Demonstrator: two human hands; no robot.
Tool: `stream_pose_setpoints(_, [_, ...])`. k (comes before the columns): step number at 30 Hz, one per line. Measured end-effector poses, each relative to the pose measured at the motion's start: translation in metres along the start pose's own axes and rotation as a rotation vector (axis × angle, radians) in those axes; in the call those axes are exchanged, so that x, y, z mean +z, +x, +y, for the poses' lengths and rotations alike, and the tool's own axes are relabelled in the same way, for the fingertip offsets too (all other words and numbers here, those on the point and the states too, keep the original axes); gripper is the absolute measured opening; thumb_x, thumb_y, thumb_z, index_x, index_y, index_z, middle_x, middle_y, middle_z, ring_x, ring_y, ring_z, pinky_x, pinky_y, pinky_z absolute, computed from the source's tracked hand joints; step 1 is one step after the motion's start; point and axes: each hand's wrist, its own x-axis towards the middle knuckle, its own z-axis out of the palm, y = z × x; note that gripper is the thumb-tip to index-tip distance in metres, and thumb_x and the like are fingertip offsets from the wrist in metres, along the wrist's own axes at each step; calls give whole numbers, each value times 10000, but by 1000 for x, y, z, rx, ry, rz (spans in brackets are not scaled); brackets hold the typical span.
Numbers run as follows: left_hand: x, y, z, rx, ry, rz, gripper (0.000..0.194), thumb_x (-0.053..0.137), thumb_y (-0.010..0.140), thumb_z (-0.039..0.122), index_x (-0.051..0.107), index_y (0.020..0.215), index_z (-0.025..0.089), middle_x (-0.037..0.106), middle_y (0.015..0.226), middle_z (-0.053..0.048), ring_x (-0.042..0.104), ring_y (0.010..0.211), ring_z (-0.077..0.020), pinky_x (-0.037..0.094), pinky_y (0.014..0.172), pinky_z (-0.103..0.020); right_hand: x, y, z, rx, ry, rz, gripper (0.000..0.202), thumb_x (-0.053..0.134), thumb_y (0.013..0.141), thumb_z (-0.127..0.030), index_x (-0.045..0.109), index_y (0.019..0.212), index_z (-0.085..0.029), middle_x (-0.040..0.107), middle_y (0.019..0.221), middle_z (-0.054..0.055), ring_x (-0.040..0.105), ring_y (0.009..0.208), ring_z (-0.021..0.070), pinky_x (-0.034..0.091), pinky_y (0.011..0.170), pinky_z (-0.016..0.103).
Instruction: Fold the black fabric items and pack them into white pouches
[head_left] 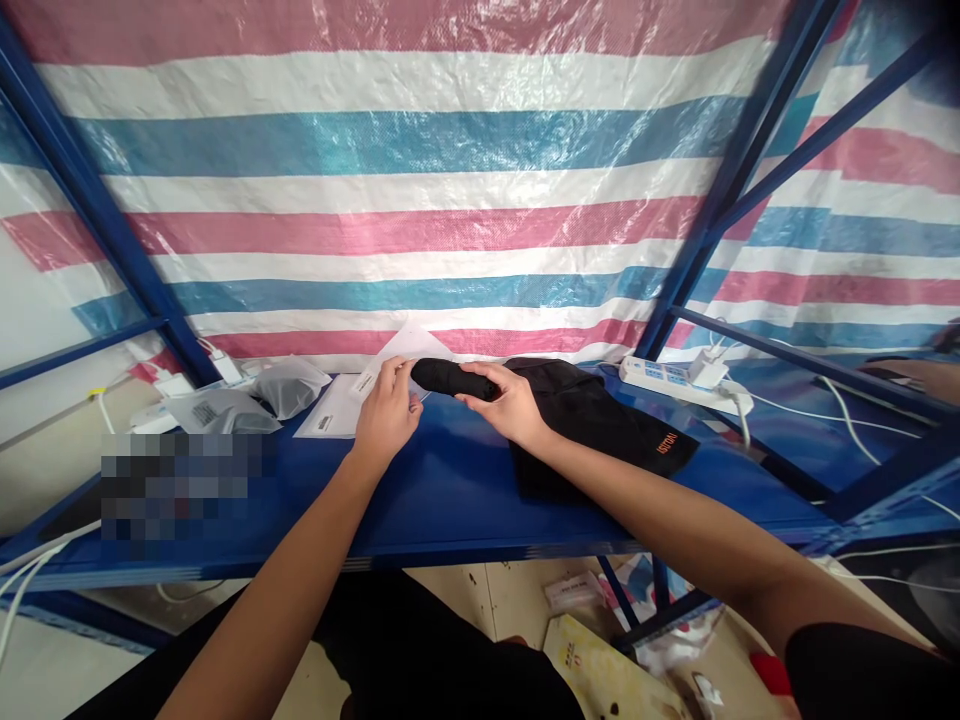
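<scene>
A black rolled bundle, perhaps a folded umbrella or cloth, [450, 379] is held level above the blue shelf [450, 480]. My left hand [389, 408] grips its left end with bent fingers. Around the right end, my right hand [506, 400] is closed, thumb below and fingers on top. Black fabric with orange lettering [600, 420] lies on the shelf, partly behind my right hand and forearm. Flat white packets [330, 408] rest behind and left of my left hand.
Crumpled grey plastic bags [289, 388] lie at the left, near white plugs and a blurred patch. A white power strip [660, 380] with cables sits at the right. Blue metal posts frame the shelf before a striped sheet [442, 140]. A yellow box [600, 665] is on the floor.
</scene>
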Motion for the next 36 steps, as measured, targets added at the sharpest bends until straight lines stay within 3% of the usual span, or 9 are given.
stream_pose_setpoints(3, [-1, 0, 7, 155, -76, -24, 685, 633, 990, 208, 423, 1642, 233, 515, 1588, -171, 537, 1483, -350, 462, 1241, -475, -2, 0, -1, -117, -98, -19, 428, 853, 928, -343, 784, 1348, -300, 746, 1396, 86, 699, 1316, 307, 492, 1251, 474])
stream_pose_setpoints(6, [-4, 3, 3, 315, -156, -103, 831, 729, 984, 352, 332, 1710, 270, 504, 1653, -151, 466, 1551, -358, 373, 1308, -523, -6, 0, -1, -138, -123, -37, 428, 847, 936, -340, 779, 1357, -304, 756, 1381, 83, 714, 1293, 301, 519, 1225, 475])
stream_pose_setpoints(9, [-9, 5, -10, 346, -191, -177, 938, 733, 990, 347, 201, 1763, 325, 456, 1732, -98, 401, 1613, -335, 323, 1338, -540, -7, 0, 2, -101, -77, -41, 448, 902, 882, -372, 794, 1307, -282, 791, 1314, 77, 748, 1227, 301, 561, 1168, 472])
stream_pose_setpoints(11, [-11, 4, -18, 331, -215, -207, 923, 699, 1012, 322, 176, 1772, 335, 435, 1753, -74, 417, 1612, -304, 368, 1325, -496, -5, 0, 5, -9, -6, -67, 513, 941, 833, -419, 782, 1295, -263, 812, 1234, 70, 777, 1130, 290, 606, 1088, 453])
stream_pose_setpoints(14, [-13, 0, -20, 308, -228, -210, 853, 717, 997, 335, 305, 1744, 326, 510, 1704, -55, 528, 1534, -294, 463, 1270, -443, 1, -2, 10, 126, 178, -163, 610, 978, 767, -469, 739, 1278, -236, 811, 1149, 57, 784, 1002, 258, 651, 945, 407])
stream_pose_setpoints(18, [-12, -5, -15, 352, -214, -156, 731, 734, 969, 319, 494, 1660, 304, 638, 1585, -57, 637, 1421, -308, 527, 1221, -456, 3, -1, 13, 97, 325, -310, 590, 968, 786, -471, 716, 1266, -237, 792, 1187, 60, 770, 1060, 257, 631, 965, 407])
stream_pose_setpoints(24, [-10, -4, -18, 422, -163, -57, 733, 716, 944, 243, 524, 1650, 289, 672, 1542, -79, 680, 1360, -323, 564, 1188, -482, -13, 5, 0, -221, -96, -273, 509, 909, 890, -429, 759, 1357, -291, 726, 1337, 106, 657, 1306, 317, 496, 1187, 525])
stream_pose_setpoints(29, [-10, -4, -16, 492, -129, -59, 729, 746, 943, 254, 540, 1642, 274, 695, 1512, -96, 708, 1314, -342, 603, 1136, -499, -20, 4, -5, -309, -240, -343, 446, 808, 965, -321, 696, 1391, -246, 724, 1269, 114, 705, 1183, 295, 581, 1050, 458])
stream_pose_setpoints(36, [-6, -6, -6, 575, -270, 31, 602, 691, 1041, 237, 558, 1625, 302, 676, 1545, -74, 700, 1355, -279, 606, 1154, -465, -12, -2, 10, -199, -240, -256, 252, 817, 953, -299, 660, 1137, -230, 764, 1056, 50, 739, 872, 223, 601, 814, 344])
